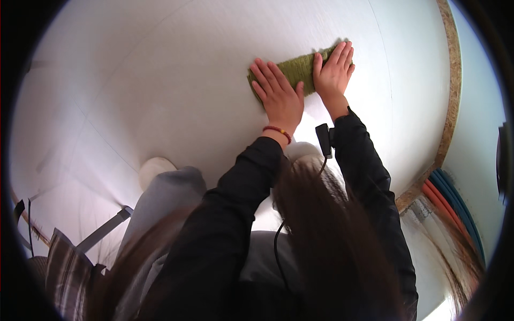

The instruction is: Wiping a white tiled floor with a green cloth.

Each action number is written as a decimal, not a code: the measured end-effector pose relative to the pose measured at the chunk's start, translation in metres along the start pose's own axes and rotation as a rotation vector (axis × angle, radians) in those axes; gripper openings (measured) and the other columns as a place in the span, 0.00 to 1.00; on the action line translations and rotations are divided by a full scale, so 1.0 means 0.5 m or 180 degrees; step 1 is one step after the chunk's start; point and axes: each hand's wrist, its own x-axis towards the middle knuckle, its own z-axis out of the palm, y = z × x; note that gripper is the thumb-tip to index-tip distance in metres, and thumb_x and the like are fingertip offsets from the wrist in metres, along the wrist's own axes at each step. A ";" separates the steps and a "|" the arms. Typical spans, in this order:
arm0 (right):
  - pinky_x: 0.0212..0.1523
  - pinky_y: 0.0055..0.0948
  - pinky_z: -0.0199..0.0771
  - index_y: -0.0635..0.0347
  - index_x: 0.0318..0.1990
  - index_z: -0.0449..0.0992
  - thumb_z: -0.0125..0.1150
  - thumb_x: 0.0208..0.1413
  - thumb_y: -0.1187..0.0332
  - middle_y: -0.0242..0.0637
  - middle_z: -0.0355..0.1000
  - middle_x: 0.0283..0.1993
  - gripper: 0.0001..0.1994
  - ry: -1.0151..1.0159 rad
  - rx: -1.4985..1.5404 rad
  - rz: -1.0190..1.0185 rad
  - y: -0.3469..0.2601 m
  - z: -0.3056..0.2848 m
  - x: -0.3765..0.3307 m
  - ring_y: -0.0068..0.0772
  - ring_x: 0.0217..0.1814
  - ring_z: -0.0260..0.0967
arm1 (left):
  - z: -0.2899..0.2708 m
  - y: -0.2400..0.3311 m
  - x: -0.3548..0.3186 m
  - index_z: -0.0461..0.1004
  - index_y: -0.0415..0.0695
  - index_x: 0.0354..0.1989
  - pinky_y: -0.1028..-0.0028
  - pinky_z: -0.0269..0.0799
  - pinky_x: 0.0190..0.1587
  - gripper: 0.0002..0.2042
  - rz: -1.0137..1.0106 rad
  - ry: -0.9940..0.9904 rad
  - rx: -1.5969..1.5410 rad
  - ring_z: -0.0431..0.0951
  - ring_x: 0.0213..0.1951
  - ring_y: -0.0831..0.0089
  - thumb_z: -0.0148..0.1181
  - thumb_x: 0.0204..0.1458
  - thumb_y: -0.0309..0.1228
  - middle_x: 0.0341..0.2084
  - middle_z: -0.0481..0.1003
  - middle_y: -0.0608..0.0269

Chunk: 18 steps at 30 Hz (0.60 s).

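Observation:
A folded olive-green cloth [297,71] with a ribbed, fuzzy texture lies on the pale floor [176,80] ahead of me. My left hand [279,96] presses flat on its left end, fingers stretched out and thumb apart. On its right end rests my right hand [334,74], also flat, with the fingers together and the thumb to the side. The middle of the cloth shows between the two hands. The parts under my palms are hidden.
A brown speckled baseboard [455,69] curves along the wall on the right. Blue and orange tubes [455,203] lie by that wall. A striped fabric item [69,273] and a grey metal bar [104,230] are at lower left. Long hair hangs over my knees.

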 end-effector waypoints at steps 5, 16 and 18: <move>0.67 0.57 0.39 0.73 0.66 0.45 0.42 0.59 0.46 0.58 0.40 0.71 0.40 0.0192 0.0058 -0.0114 -0.140 0.034 0.059 0.55 0.75 0.34 | -0.069 -0.127 0.124 0.46 0.24 0.63 0.43 0.43 0.63 0.41 0.0042 0.0416 0.0587 0.39 0.67 0.36 0.47 0.55 0.51 0.65 0.41 0.29; 0.69 0.56 0.35 0.71 0.67 0.47 0.42 0.59 0.47 0.53 0.41 0.72 0.38 0.0223 0.0746 -0.0746 -0.552 0.076 0.159 0.51 0.75 0.34 | -0.224 -0.455 0.257 0.47 0.28 0.64 0.38 0.44 0.60 0.39 0.0343 0.1259 0.1010 0.40 0.65 0.31 0.42 0.58 0.54 0.65 0.43 0.33; 0.69 0.54 0.35 0.70 0.67 0.47 0.42 0.59 0.47 0.52 0.40 0.72 0.38 0.0131 0.0918 -0.1048 -0.543 0.070 0.163 0.50 0.75 0.34 | -0.226 -0.453 0.257 0.46 0.29 0.64 0.36 0.44 0.59 0.38 0.0373 0.1240 0.1042 0.41 0.64 0.27 0.39 0.59 0.54 0.65 0.43 0.32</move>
